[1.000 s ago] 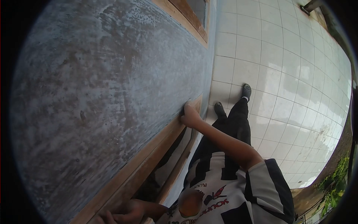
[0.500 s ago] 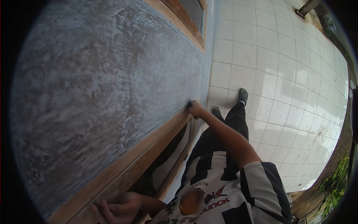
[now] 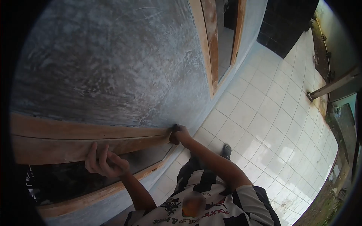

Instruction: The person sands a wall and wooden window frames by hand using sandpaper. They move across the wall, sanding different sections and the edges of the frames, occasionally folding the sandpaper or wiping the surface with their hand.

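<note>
Right hand is closed around a small dark block and presses it onto the right end of the wooden window frame, where the wood meets the blue-grey wall; can't tell what the block is. Left hand has its fingers curled shut with nothing visible in it, resting against the frame's lower edge, well left of the block. White tiled floor below, one shoe showing.
</note>
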Motion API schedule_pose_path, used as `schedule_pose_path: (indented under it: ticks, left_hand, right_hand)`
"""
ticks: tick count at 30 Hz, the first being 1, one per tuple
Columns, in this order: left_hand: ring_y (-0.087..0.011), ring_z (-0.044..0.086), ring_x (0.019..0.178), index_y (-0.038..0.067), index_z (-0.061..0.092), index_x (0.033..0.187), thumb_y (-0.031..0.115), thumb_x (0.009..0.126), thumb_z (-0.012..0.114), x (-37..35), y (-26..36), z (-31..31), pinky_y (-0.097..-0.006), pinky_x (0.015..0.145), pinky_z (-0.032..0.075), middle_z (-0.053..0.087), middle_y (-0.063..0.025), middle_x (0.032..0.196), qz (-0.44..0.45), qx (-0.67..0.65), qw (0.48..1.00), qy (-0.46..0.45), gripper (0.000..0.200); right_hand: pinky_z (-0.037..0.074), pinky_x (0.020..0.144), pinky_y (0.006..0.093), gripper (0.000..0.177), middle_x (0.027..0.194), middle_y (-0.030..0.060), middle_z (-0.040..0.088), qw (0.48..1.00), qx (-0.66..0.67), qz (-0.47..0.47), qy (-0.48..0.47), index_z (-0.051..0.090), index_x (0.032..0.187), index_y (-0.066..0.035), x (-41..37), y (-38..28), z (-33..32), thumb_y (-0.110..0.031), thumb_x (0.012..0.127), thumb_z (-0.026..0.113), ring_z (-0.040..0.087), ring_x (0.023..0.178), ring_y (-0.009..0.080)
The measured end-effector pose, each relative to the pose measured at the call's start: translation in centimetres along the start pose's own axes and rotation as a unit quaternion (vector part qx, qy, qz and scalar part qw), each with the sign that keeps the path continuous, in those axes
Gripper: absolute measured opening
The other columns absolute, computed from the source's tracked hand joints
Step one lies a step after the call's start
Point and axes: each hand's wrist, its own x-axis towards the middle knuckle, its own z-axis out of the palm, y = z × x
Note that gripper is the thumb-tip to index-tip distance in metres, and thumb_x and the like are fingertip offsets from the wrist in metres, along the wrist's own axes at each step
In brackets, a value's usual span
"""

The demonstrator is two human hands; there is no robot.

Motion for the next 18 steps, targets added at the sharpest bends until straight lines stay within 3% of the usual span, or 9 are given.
schedule_pose_path:
  ticks: [3, 5, 7, 9, 11, 13, 14, 16, 18]
  left_hand:
    - [-0.0272, 0.053, 0.116, 0.009, 0.066, 0.101, 0.016, 0.095, 0.053, -1.2, 2.5, -2.2, -0.0455, 0.098, 0.042, 0.065, -0.0134, 0.123, -0.09, -0.081, 0.993, -0.008, 0.015]
    - [-0.0277, 0.054, 0.116, 0.009, 0.064, 0.102, 0.015, 0.094, 0.055, -2.9, 4.9, -3.3, -0.0461, 0.097, 0.044, 0.063, -0.0139, 0.126, -0.152, -0.13, 0.98, -0.003, 0.014]
    - [-0.0297, 0.053, 0.12, 0.006, 0.063, 0.106, 0.015, 0.092, 0.06, -5.3, 7.6, -4.7, -0.0477, 0.098, 0.045, 0.062, -0.016, 0.127, -0.266, -0.267, 0.92, -0.108, 0.017]
    - [-0.0328, 0.05, 0.128, 0.004, 0.056, 0.127, 0.017, 0.089, 0.066, -6.5, 10.2, -5.0, -0.0499, 0.108, 0.039, 0.058, -0.0181, 0.133, -0.36, -0.396, 0.817, -0.214, 0.041]
    - [-0.0358, 0.041, 0.141, 0.005, 0.037, 0.147, 0.032, 0.09, 0.068, -8.3, 13.6, -4.0, -0.0505, 0.117, 0.03, 0.048, -0.0213, 0.146, -0.503, -0.645, 0.54, -0.198, 0.071]
    - [-0.0371, 0.026, 0.151, 0.011, 0.012, 0.16, 0.071, 0.09, 0.052, -10.3, 16.0, -3.7, -0.0524, 0.121, 0.023, 0.023, -0.0256, 0.162, -0.542, -0.804, 0.171, -0.178, 0.101]
    - [-0.0373, 0.031, 0.148, 0.011, 0.009, 0.162, 0.078, 0.089, 0.046, -11.8, 17.1, -3.6, -0.0532, 0.12, 0.024, 0.024, -0.0267, 0.162, -0.553, -0.82, 0.029, -0.144, 0.105]
    - [-0.0342, 0.037, 0.144, 0.006, 0.013, 0.161, 0.082, 0.088, 0.043, -11.4, 18.5, -3.6, -0.0489, 0.118, 0.028, 0.029, -0.0269, 0.16, -0.467, -0.869, -0.125, -0.107, 0.109]
    - [-0.0317, 0.04, 0.142, 0.004, 0.018, 0.16, 0.08, 0.089, 0.045, -9.3, 18.3, -3.9, -0.0462, 0.117, 0.031, 0.032, -0.0252, 0.158, -0.475, -0.872, -0.072, -0.098, 0.108]
  right_hand:
    - [0.05, 0.088, 0.0307, 0.042, 0.111, 0.0094, 0.066, 0.972, -0.025, -0.184, -0.142, 0.061, 0.127, 0.002, -6.3, -7.6, -1.4, 0.004, 0.086, 0.053, 0.061, 0.096, 0.0161]
    - [0.051, 0.086, 0.0289, 0.037, 0.108, 0.0099, 0.067, 0.95, 0.029, -0.041, -0.309, 0.061, 0.127, 0.001, -12.2, -14.5, -4.6, 0.004, 0.091, 0.057, 0.064, 0.096, 0.0169]
    - [0.052, 0.088, 0.0296, 0.038, 0.112, 0.01, 0.068, 0.932, -0.057, -0.075, -0.35, 0.06, 0.129, 0.0, -13.9, -14.4, -7.6, 0.006, 0.092, 0.056, 0.065, 0.1, 0.0164]
    - [0.054, 0.091, 0.0304, 0.041, 0.116, 0.0101, 0.069, 0.903, -0.145, -0.116, -0.387, 0.059, 0.131, -0.002, -14.8, -15.4, -8.9, 0.009, 0.093, 0.055, 0.067, 0.104, 0.0159]
    - [0.055, 0.094, 0.0338, 0.04, 0.12, 0.0109, 0.069, 0.862, -0.157, -0.059, -0.479, 0.059, 0.13, -0.003, -15.4, -17.6, -9.2, 0.009, 0.092, 0.059, 0.067, 0.111, 0.0182]
    - [0.055, 0.095, 0.0336, 0.039, 0.119, 0.0106, 0.069, 0.849, -0.175, -0.038, -0.497, 0.06, 0.129, -0.004, -15.3, -18.6, -8.7, 0.007, 0.091, 0.062, 0.067, 0.111, 0.0185]
    - [0.054, 0.095, 0.0334, 0.037, 0.118, 0.0104, 0.069, 0.844, -0.18, -0.019, -0.505, 0.06, 0.127, -0.004, -15.3, -19.0, -8.5, 0.005, 0.091, 0.065, 0.067, 0.111, 0.0189]
    - [0.054, 0.095, 0.034, 0.038, 0.117, 0.0101, 0.069, 0.85, -0.209, 0.017, -0.484, 0.06, 0.124, -0.004, -15.0, -20.0, -7.8, 0.002, 0.088, 0.07, 0.066, 0.113, 0.019]
    - [0.055, 0.094, 0.0345, 0.038, 0.114, 0.0097, 0.07, 0.877, -0.301, -0.059, -0.37, 0.06, 0.122, -0.003, -14.7, -21.4, -6.9, 0.001, 0.087, 0.073, 0.067, 0.11, 0.0189]
